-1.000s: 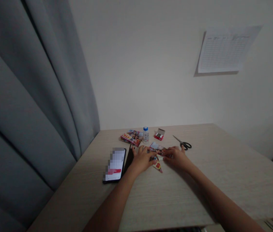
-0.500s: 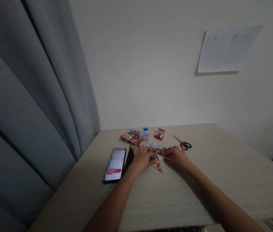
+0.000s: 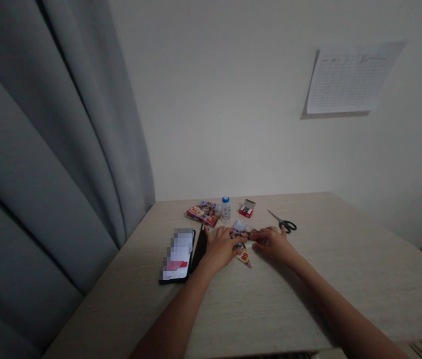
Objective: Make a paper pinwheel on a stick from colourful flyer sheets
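Observation:
A colourful piece of printed paper [image 3: 244, 255], folded to a point at its near end, lies on the table beneath both hands. My left hand [image 3: 223, 248] rests over its left side with fingers stretched and spread, pressing it down. The fingertips of my right hand [image 3: 273, 243] are pinched together on the paper's right edge. Part of the sheet is hidden under the fingers. Just left of my left hand is the phone [image 3: 181, 257], lying face up in a dark flip cover.
Behind the hands stand a stack of colourful leaflets [image 3: 204, 213], a small blue-capped bottle [image 3: 226, 208] and an open little red box [image 3: 247, 208]. Black-handled scissors [image 3: 285, 223] lie beyond my right hand. A grey curtain [image 3: 65, 149] borders the table's left side.
My left fingers have shifted slightly over the paper, and less of its pale underside shows between the hands. The right hand has barely moved.

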Demonstrator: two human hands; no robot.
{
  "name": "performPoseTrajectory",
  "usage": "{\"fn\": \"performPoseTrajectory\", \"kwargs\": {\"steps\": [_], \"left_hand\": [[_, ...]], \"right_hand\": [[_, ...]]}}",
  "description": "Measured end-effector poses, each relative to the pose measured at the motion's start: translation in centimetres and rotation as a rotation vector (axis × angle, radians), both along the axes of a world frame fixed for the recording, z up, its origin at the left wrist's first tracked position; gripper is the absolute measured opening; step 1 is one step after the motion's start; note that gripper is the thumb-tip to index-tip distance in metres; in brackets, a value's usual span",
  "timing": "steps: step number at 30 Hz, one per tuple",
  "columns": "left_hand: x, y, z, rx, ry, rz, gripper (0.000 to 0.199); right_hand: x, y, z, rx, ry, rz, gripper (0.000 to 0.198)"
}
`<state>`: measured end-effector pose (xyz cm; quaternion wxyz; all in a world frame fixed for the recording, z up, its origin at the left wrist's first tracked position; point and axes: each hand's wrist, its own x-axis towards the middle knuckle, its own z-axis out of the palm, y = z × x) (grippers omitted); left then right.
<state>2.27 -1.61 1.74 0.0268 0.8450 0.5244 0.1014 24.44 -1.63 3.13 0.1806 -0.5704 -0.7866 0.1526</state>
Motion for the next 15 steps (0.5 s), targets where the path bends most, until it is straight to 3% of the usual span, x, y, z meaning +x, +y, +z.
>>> {"fn": "performPoseTrajectory", "kwargs": {"steps": [15], "left_hand": [[-0.01, 0.27, -0.02, -0.016, 0.019, 0.003, 0.033]], "right_hand": [[0.01, -0.12, -0.07, 0.016, 0.005, 0.001, 0.025]]}}
